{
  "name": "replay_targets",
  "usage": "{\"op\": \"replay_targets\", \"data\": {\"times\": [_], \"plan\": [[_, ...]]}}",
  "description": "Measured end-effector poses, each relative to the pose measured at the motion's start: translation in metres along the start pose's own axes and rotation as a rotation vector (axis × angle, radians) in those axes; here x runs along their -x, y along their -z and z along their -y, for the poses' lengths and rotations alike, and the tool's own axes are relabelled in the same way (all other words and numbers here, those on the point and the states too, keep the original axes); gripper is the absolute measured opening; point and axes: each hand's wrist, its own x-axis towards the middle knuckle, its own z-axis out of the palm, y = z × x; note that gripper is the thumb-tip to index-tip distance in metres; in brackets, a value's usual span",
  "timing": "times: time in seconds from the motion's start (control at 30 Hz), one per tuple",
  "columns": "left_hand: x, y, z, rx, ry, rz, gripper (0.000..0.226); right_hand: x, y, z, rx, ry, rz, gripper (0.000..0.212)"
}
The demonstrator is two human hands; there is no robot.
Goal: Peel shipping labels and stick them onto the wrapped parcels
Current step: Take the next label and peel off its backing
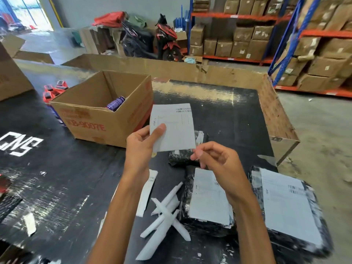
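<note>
My left hand [142, 144] holds a white shipping label [174, 126] upright by its lower left edge, thumb on its face. My right hand [213, 156] pinches the label's lower right corner with fingertips. Behind the label a small black wrapped parcel [181, 158] lies on the black table [76, 178], mostly hidden. Two larger black wrapped parcels lie nearer me, each with a label stuck on top: one in the middle [207, 202], one at the right [289, 210].
Several curled strips of white backing paper [165, 212] lie on the table by my left forearm. An open cardboard box [91, 115] holding a purple can stands at the left. A low cardboard wall [274, 111] edges the table. Shelves of cartons stand behind.
</note>
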Motion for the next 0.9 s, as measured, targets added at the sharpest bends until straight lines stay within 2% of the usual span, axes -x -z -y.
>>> {"op": "replay_targets", "data": {"times": [0.33, 0.67, 0.9], "plan": [[0.002, 0.002, 0.007, 0.019, 0.009, 0.006, 0.027, -0.001, -0.002, -0.004, 0.002, 0.003, -0.009, 0.01], [0.002, -0.003, 0.015, 0.017, 0.068, 0.046, 0.021, -0.003, 0.0, -0.007, -0.066, 0.029, 0.024, 0.009], [0.0, -0.01, 0.027, -0.206, 0.11, 0.14, 0.025, -0.004, 0.004, -0.01, -0.142, 0.075, 0.03, 0.011]]}}
